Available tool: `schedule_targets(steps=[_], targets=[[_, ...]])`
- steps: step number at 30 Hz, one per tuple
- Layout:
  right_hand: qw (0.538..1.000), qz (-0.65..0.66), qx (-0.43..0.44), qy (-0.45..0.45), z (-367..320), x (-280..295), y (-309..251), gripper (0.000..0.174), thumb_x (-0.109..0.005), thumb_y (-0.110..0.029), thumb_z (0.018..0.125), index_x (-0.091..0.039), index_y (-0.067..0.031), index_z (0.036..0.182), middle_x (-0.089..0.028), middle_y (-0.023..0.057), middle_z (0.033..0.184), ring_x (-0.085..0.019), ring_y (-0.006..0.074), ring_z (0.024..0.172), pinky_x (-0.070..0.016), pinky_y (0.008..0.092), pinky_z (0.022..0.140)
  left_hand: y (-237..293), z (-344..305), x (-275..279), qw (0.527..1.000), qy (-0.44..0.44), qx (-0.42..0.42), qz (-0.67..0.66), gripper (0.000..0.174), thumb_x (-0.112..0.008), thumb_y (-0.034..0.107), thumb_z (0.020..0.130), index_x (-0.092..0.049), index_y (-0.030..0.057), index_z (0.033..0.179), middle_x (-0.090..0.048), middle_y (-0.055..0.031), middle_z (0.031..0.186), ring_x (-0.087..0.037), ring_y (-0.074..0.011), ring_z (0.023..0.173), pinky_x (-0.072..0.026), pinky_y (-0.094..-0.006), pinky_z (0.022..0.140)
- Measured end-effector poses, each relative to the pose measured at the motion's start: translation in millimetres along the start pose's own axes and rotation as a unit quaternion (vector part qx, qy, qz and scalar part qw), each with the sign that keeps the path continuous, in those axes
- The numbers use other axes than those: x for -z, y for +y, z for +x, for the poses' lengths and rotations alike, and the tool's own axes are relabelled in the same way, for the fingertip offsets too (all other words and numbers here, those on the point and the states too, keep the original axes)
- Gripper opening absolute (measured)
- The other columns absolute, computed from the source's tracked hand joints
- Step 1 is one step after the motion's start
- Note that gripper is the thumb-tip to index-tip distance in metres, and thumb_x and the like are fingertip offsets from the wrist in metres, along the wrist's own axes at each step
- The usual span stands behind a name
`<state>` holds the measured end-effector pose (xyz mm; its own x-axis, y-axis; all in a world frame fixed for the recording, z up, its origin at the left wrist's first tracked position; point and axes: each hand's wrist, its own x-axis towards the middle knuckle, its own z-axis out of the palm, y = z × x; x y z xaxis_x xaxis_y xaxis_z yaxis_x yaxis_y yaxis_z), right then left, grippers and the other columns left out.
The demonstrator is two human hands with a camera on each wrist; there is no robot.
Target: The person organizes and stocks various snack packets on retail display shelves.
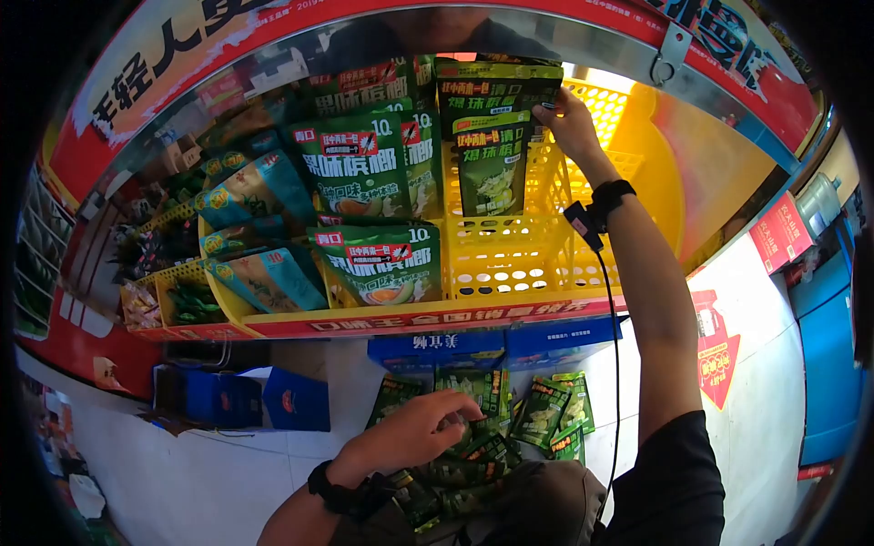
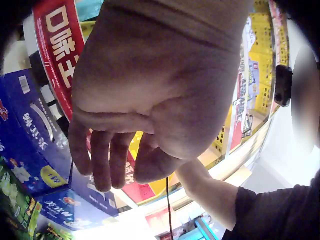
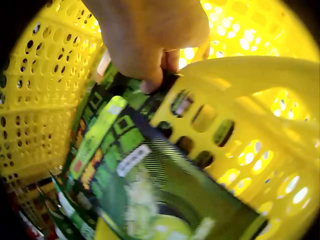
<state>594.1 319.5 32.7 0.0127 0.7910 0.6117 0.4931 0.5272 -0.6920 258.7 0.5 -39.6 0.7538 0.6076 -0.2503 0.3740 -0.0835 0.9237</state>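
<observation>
At the upper right of the head view, my right hand (image 1: 572,126) pinches the top corner of a dark green packet (image 1: 537,86) standing in a yellow rack compartment. Another green packet (image 1: 492,173) stands just in front of it. The right wrist view has the fingertips of that hand (image 3: 152,37) at the top edge of a green packet (image 3: 150,175), beside a yellow perforated divider (image 3: 210,105). My left hand (image 1: 410,432) hangs loosely bent above green packets (image 1: 542,409) near the floor; in the left wrist view this hand (image 2: 150,95) holds nothing.
Larger green packets (image 1: 350,168) and teal packets (image 1: 264,191) fill compartments to the left. Blue boxes (image 1: 564,338) lie below the rack's red front edge (image 1: 437,318). An open blue box (image 1: 296,400) is at lower left. A black cable (image 1: 617,409) hangs from my right wrist.
</observation>
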Motion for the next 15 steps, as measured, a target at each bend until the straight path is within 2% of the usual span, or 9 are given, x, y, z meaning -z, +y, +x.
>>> schedule_targets(steps=[2, 4, 5, 7, 8, 9, 11, 13, 15], targets=[[0.998, -0.056, 0.006, 0.0, 0, 4, 6, 0.039, -0.074, -0.014, 0.083, -0.061, 0.0001, 0.116, -0.071, 0.0121, 0.103, -0.067, 0.0225, 0.099, -0.0492, 0.0321, 0.09, -3, -2, 1, 1.0, 0.001, 0.0, 0.008, 0.025, -0.054, 0.009, 0.093, -0.058, 0.0007, 0.116, -0.061, -0.0131, 0.108, -0.062, -0.022, 0.094, -0.0493, -0.0348, 0.085], [0.988, -0.156, -0.012, 0.002, -7, 10, -15, 0.058, -0.077, -0.014, 0.078, -0.052, -0.0026, 0.129, -0.063, 0.0173, 0.122, -0.058, 0.0279, 0.118, -0.0447, 0.0359, 0.1, -3, -3, 1, 1.0, -0.008, -0.002, 0.018, 0.026, -0.054, 0.01, 0.092, -0.058, 0.0005, 0.116, -0.062, -0.0136, 0.108, -0.062, -0.0226, 0.094, -0.0497, -0.0353, 0.084], [0.987, -0.158, -0.015, 0.004, -12, 6, -21, 0.058, -0.077, -0.014, 0.078, -0.052, -0.0026, 0.129, -0.063, 0.0173, 0.122, -0.058, 0.0279, 0.118, -0.0447, 0.0359, 0.1, -2, -3, 0, 1.0, -0.011, -0.002, 0.019, 0.026, -0.054, 0.01, 0.092, -0.058, 0.0005, 0.116, -0.062, -0.0136, 0.108, -0.062, -0.0226, 0.094, -0.0497, -0.0353, 0.084], [0.992, -0.06, 0.013, 0.107, -9, 1, -25, 0.081, -0.078, -0.013, 0.074, -0.034, -0.0048, 0.141, -0.047, 0.0207, 0.138, -0.047, 0.0309, 0.128, -0.0418, 0.0401, 0.103, 0, -1, 1, 1.0, -0.008, 0.014, 0.003, 0.025, -0.054, 0.009, 0.092, -0.058, 0.0002, 0.115, -0.062, -0.0136, 0.107, -0.062, -0.023, 0.093, -0.0496, -0.0353, 0.084], [0.992, -0.079, 0.043, 0.093, -5, 7, -29, 0.092, -0.078, -0.012, 0.071, -0.023, -0.0057, 0.145, -0.038, 0.0234, 0.144, -0.041, 0.0346, 0.133, -0.0387, 0.041, 0.107, 0, 1, 1, 1.0, -0.006, 0.012, 0.003, 0.025, -0.054, 0.009, 0.092, -0.058, 0.0002, 0.115, -0.062, -0.0136, 0.107, -0.062, -0.023, 0.093, -0.0496, -0.0353, 0.084], [0.983, -0.108, 0.086, 0.122, -2, 7, -37, 0.084, -0.075, -0.01, 0.07, -0.032, -0.0048, 0.142, -0.042, 0.0234, 0.141, -0.042, 0.0347, 0.133, -0.0367, 0.0417, 0.109, 0, 0, 1, 1.0, -0.001, 0.001, 0.005, 0.025, -0.055, 0.009, 0.092, -0.058, 0.0, 0.115, -0.062, -0.0136, 0.107, -0.062, -0.023, 0.093, -0.0496, -0.0353, 0.083], [0.972, -0.192, 0.125, 0.06, 2, 9, -52, 0.073, -0.067, -0.006, 0.071, -0.041, -0.0049, 0.139, -0.044, 0.0214, 0.142, -0.042, 0.0372, 0.132, -0.0366, 0.0419, 0.109, -2, 1, 1, 1.0, 0.006, -0.009, 0.006, 0.025, -0.055, 0.009, 0.092, -0.059, -0.0002, 0.115, -0.062, -0.0136, 0.106, -0.062, -0.0229, 0.092, -0.0497, -0.0353, 0.083], [0.955, -0.246, 0.163, 0.016, 13, 7, -46, 0.069, -0.064, -0.006, 0.071, -0.044, -0.0057, 0.138, -0.045, 0.0204, 0.142, -0.042, 0.0381, 0.131, -0.0368, 0.0429, 0.109, -4, 3, 0, 1.0, -0.011, 0.009, 0.007, 0.024, -0.055, 0.01, 0.094, -0.06, 0.0028, 0.117, -0.063, -0.0097, 0.107, -0.062, -0.0183, 0.096, -0.0498, -0.0338, 0.084], [0.933, -0.301, 0.196, -0.025, 13, 12, -48, 0.067, -0.06, -0.005, 0.071, -0.047, -0.0065, 0.137, -0.046, 0.0194, 0.142, -0.042, 0.039, 0.131, -0.037, 0.044, 0.108, -6, 3, 0, 1.0, -0.012, 0.005, 0.007, 0.024, -0.055, 0.011, 0.094, -0.06, 0.003, 0.117, -0.063, -0.0097, 0.107, -0.062, -0.0185, 0.096, -0.0498, -0.0339, 0.085]])
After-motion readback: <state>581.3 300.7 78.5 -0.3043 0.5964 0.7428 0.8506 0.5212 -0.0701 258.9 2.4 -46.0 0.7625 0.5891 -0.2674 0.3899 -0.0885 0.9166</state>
